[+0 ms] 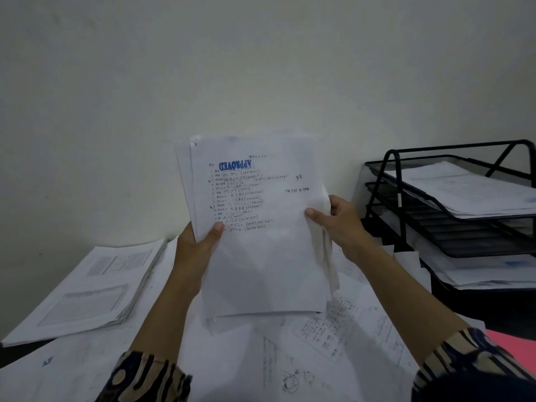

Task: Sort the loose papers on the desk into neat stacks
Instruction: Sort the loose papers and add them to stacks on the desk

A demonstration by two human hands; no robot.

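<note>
While both hands, left (pixel 200 242) and right (pixel 339 219), grip the upright sheaf (pixel 261 227) by its sides, its uneven sheets could slip onto loose papers (pixel 333 338) beneath them.

both hands (pixel 200 242) gripping upright paper bundle (pixel 258 227), desk

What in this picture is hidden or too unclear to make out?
Head view:
- White paper bundle: sheet count hidden; handwriting too small.
- Left hand, right hand: fingers hidden behind the bundle.
- Black mesh tray rack: cut by right edge.
- Pink sheet: mostly covered by striped sleeve.
</note>
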